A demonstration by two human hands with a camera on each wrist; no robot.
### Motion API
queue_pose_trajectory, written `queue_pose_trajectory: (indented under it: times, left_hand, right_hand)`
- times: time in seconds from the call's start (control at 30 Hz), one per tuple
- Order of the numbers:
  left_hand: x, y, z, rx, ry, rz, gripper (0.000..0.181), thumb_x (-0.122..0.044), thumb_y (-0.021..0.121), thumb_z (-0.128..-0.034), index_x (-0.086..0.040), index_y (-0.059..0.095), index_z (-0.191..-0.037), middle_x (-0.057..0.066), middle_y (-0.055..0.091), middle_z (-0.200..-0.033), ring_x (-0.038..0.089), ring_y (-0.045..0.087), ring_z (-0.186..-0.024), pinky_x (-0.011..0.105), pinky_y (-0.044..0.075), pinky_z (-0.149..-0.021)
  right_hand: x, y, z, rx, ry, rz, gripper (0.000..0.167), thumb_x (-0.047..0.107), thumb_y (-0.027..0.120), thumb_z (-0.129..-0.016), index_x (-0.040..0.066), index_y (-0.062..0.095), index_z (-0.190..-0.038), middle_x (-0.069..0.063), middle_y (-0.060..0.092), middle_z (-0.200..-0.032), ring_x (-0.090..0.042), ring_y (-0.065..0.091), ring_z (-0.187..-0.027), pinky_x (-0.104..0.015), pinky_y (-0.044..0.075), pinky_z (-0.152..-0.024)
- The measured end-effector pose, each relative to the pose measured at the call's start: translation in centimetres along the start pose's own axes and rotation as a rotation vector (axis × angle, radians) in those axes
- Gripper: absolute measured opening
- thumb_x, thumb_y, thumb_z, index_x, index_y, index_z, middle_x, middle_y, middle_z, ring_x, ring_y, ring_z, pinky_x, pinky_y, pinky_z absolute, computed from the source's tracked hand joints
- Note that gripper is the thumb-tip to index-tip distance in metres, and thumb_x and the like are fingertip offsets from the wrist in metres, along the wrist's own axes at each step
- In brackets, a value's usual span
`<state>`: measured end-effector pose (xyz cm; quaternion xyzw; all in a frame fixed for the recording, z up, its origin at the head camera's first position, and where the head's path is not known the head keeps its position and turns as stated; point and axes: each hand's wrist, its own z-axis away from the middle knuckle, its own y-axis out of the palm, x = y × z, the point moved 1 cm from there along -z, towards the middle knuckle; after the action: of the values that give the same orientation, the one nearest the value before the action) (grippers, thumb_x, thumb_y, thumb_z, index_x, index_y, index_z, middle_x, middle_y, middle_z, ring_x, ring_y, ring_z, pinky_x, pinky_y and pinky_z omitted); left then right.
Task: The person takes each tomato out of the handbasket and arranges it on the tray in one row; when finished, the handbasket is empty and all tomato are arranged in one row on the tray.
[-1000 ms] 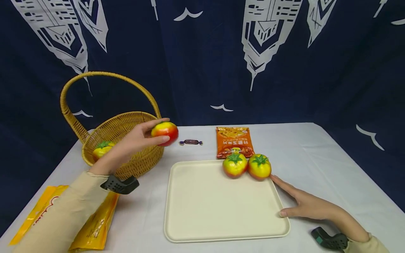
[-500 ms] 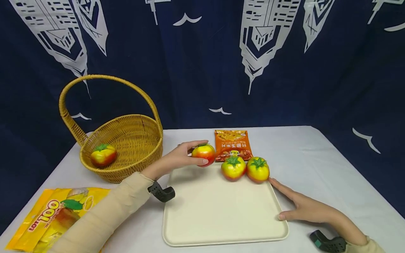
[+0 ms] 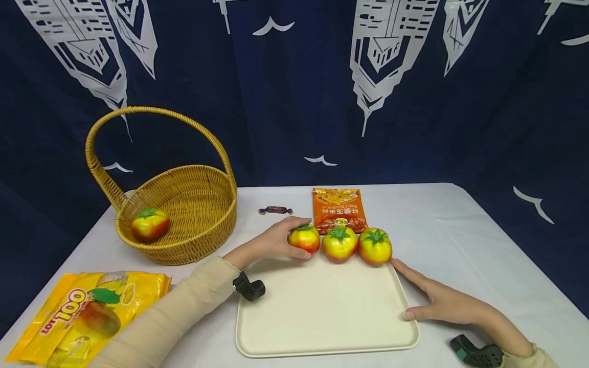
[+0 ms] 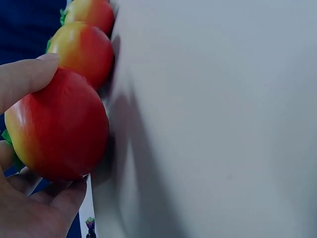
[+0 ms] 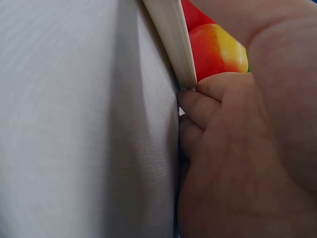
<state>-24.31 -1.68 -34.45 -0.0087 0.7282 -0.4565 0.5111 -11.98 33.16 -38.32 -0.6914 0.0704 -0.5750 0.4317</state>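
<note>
Along the far edge of the cream tray (image 3: 326,312) three red-yellow fruits with green tops stand in a row. My left hand (image 3: 278,239) grips the leftmost fruit (image 3: 304,240) between thumb and fingers; in the left wrist view this fruit (image 4: 64,126) lies against the thumb, with the other two beyond. The middle fruit (image 3: 339,244) and the right fruit (image 3: 375,247) are not held. My right hand (image 3: 444,301) rests at the tray's right edge, thumb on the rim, fingers extended by the right fruit. The right wrist view shows its fingers (image 5: 203,106) against the tray's side.
A wicker basket (image 3: 198,204) with a tall handle stands at the back left, one similar fruit (image 3: 150,225) inside. Yellow packets (image 3: 92,312) lie at the front left. Behind the tray are an orange snack packet (image 3: 339,207) and a small wrapped candy (image 3: 275,210).
My left hand has carried the fruit from beside the basket rightward to the tray's far edge, next to the other two. The right hand has stayed at the tray's right edge.
</note>
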Motion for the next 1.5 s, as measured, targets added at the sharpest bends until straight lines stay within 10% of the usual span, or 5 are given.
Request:
queue_pose_trajectory:
  times: [1.03, 1.5]
  left_hand:
    - [0.0, 0.9, 0.5, 0.028, 0.067, 0.007, 0.089, -0.027, 0.082, -0.0722, -0.013, 0.034, -0.146, 0.008, 0.038, -0.141, 0.021, 0.038, -0.124, 0.04, 0.03, -0.102]
    - [-1.3, -3.7, 2.3, 0.001, 0.104, 0.185, 0.079, -0.011, 0.077, -0.0782, -0.007, 0.034, -0.144, 0.009, 0.033, -0.146, 0.025, 0.034, -0.13, 0.039, 0.031, -0.103]
  right_hand:
    - [-0.1, 0.0, 0.1, -0.011, -0.031, 0.002, 0.09, 0.027, 0.072, -0.083, 0.012, 0.014, -0.151, -0.028, 0.012, -0.149, 0.02, 0.006, -0.124, 0.0, 0.011, -0.091]
    - [0.0, 0.0, 0.0, -0.009, 0.012, 0.011, 0.091, 0.029, 0.072, -0.082, 0.018, 0.014, -0.151, -0.024, 0.012, -0.15, 0.021, 0.006, -0.122, -0.001, 0.01, -0.089]
